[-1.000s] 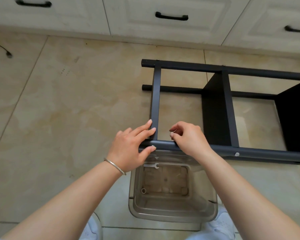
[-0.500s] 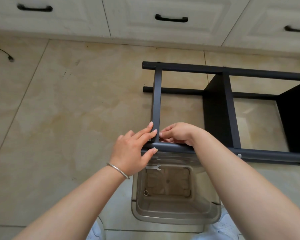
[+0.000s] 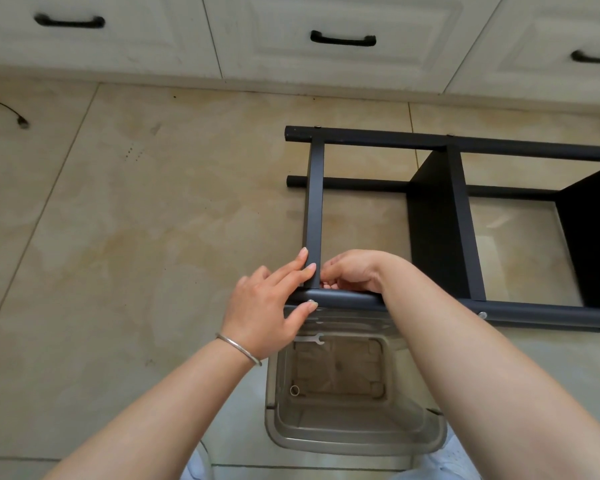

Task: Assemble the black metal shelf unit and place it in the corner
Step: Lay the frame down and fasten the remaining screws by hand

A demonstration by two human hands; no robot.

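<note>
A black metal shelf frame [image 3: 458, 216] lies on its side on a beige tiled floor [image 3: 136, 237], filling the view from centre toward 3 o'clock. At its near corner, the left hand [image 3: 271, 306] rests straight fingers against a flat black crossbar [image 3: 314, 209], thumb on the round black near rail [image 3: 430, 304]. The right hand [image 3: 352, 271], fingers curled, pinches something too small to identify beside the crossbar. At 6 o'clock a clear plastic bin [image 3: 354, 441] holds a small flat metal wrench [image 3: 309, 339]. White cabinet doors [image 3: 326, 15] run across 12 o'clock.
</note>
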